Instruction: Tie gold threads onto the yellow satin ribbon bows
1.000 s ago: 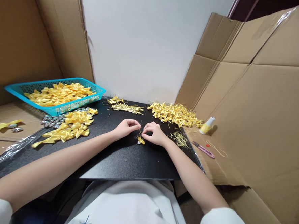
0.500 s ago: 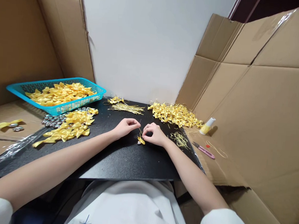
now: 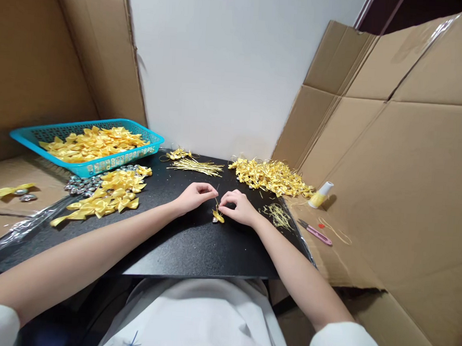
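Between my hands a small yellow ribbon bow [image 3: 219,216] with a silvery bead [image 3: 214,219] rests on the black tabletop [image 3: 195,249]. A thin gold cord [image 3: 217,201] rises from the bow. My left hand [image 3: 196,197] pinches this cord with thumb and forefinger, a little above the bow. Just right of it, my right hand [image 3: 238,208] has thumb and forefinger closed at the cord near the bow. Which strand each fingertip grips is too small to see clearly.
On the left stand a blue basket [image 3: 86,170] of yellow bows, loose bows [image 3: 116,189] and silvery beads [image 3: 82,186]. Gold cords [image 3: 198,167] and finished-looking bows [image 3: 272,176] lie behind. Cord scraps [image 3: 278,216], thread snips [image 3: 315,233] and a spool [image 3: 320,195] are at right. Cardboard walls [image 3: 419,169] flank the table.
My right hand has shifted very slightly left, its fingers drawn closer together near the cord. My left hand and the bow have barely moved.
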### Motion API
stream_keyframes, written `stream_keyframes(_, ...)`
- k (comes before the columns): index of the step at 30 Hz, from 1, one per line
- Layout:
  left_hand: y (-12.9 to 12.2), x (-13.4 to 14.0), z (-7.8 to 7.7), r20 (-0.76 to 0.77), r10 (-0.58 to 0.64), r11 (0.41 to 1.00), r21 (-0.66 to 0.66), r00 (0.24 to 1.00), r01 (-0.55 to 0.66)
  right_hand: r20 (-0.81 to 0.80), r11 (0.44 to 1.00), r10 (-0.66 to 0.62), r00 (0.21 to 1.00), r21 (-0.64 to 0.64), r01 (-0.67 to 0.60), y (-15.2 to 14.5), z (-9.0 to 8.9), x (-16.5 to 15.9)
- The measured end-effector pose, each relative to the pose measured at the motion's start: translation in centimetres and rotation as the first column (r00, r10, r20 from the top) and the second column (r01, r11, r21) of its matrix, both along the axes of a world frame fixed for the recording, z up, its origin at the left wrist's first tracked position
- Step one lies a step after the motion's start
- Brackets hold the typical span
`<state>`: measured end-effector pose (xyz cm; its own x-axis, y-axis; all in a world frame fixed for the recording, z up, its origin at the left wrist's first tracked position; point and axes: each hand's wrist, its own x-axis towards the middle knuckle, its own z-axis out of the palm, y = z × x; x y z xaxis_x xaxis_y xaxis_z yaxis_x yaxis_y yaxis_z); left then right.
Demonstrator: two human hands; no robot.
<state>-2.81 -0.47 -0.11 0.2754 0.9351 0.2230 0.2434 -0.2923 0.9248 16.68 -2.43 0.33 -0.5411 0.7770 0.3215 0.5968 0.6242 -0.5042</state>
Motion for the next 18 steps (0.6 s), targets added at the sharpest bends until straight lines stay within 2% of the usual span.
stream_keyframes(10,0.24,-0.04,-0.01,0.164,-0.047,0.996,-0.068,0.985,0.059,-0.042,0.999,0.038,0.998,-0.007,-0.039,0.66,-0.59,0.2)
stream_keyframes(18,0.52,-0.07,-0.14,0.224,-0.017,0.993,-0.114,0.975,0.043,-0.047,0.998,0.061,0.997,-0.008,-0.062,0.75,-0.78,0.11)
